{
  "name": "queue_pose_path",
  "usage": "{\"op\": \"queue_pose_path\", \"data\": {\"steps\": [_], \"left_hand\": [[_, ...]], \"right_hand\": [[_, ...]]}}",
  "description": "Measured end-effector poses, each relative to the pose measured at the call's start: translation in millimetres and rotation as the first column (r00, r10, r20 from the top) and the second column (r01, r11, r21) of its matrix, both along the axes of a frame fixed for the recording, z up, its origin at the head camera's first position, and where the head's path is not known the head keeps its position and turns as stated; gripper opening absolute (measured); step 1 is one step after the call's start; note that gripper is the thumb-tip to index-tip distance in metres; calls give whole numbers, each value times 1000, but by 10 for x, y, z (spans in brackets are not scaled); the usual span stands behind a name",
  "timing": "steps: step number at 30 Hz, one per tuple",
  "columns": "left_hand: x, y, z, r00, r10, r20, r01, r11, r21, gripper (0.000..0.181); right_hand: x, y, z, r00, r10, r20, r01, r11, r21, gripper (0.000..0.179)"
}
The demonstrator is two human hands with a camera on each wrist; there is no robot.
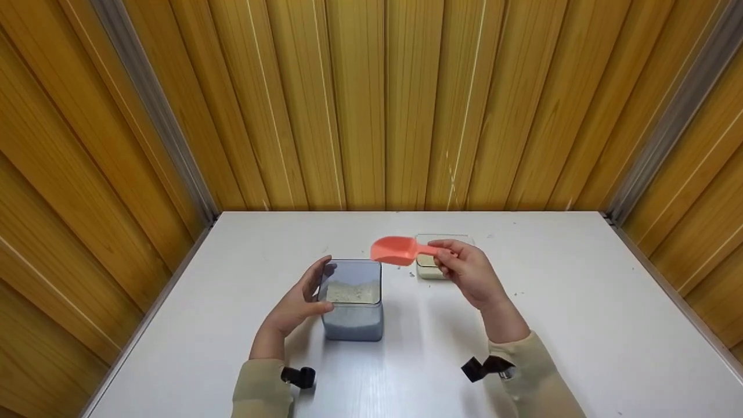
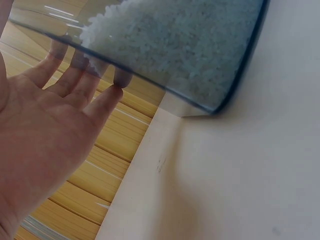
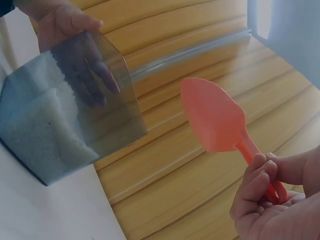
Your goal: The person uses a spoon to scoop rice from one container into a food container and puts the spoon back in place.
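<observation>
A clear blue-tinted square container (image 1: 352,322), partly filled with white rice (image 2: 170,47), stands upright on the table. My left hand (image 1: 299,302) holds it from the left, the thumb at the near side by the rim and the fingers (image 2: 102,102) along its wall. In my right hand (image 1: 467,270) the handle of a red scoop (image 1: 395,249) is pinched between thumb and fingers. The scoop is in the air right of the container's far rim, its bowl pointing left. I see no rice in the bowl. The right wrist view shows the scoop (image 3: 215,117) apart from the container.
Behind the right hand stands a smaller clear container (image 1: 429,271) with pale contents, partly hidden by that hand. A few grains lie scattered on the white table (image 1: 551,302). Yellow wood-patterned walls (image 1: 406,104) enclose the table at the back and sides.
</observation>
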State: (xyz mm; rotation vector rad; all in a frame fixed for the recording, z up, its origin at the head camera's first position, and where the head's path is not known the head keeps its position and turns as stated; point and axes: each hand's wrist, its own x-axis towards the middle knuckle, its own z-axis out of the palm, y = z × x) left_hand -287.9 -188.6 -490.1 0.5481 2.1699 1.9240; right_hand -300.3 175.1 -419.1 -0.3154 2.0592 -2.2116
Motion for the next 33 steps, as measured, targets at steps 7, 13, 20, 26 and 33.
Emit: {"op": "queue_pose_path", "data": {"steps": [7,13,20,26,33], "left_hand": [[-8,8,-3,1000,7,16,-7,1000,0,112],[-11,3,-16,1000,18,25,-18,1000,-4,111],[0,2,-3,1000,-17,17,17,1000,3,111],[7,-3,12,1000,-20,11,20,1000,-2,112],[-7,12,20,1000,-26,7,26,1000,-9,111]], "right_hand": [[97,-376,123,992,12,-125,19,969,245,23],[228,-760,394,942,155,-297,52,808,587,16],[378,-1161,729,863,374,-340,139,471,871,18],[387,-1384,827,879,406,-252,183,201,962,36],[275,-1446,650,899,378,-223,153,206,967,6]]}}
